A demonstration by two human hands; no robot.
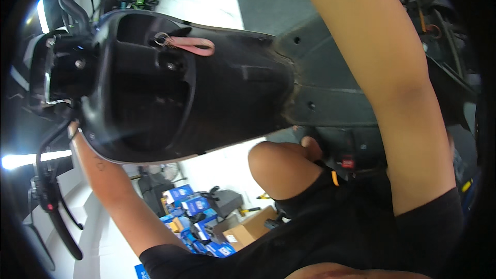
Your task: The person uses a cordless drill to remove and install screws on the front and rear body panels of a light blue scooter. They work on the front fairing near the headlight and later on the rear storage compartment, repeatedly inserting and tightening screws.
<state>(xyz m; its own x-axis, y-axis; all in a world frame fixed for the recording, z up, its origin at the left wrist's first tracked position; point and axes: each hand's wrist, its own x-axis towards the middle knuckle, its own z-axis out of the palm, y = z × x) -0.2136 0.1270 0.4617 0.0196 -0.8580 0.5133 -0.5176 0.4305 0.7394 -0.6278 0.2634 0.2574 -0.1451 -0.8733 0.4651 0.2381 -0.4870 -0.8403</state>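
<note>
Before me is the black inner front panel (236, 73) of a scooter, seen sideways with its handlebar end at the left. My left forearm (108, 186) reaches up behind the panel's lower edge; the hand itself is hidden there. My right arm (372, 54) stretches forward over the footboard (329, 97) and leaves at the top edge, so that hand is out of view. A key ring (161, 39) with a pink strap (195, 45) hangs at the ignition switch. An open storage recess (151, 112) lies below it.
A handlebar grip (64, 228) with a lever juts out at the lower left. Blue boxes (195, 203), a cardboard carton (252, 228) and tools lie on the floor beyond my bent knee (279, 170). A dark grey mat (271, 4) lies at the top.
</note>
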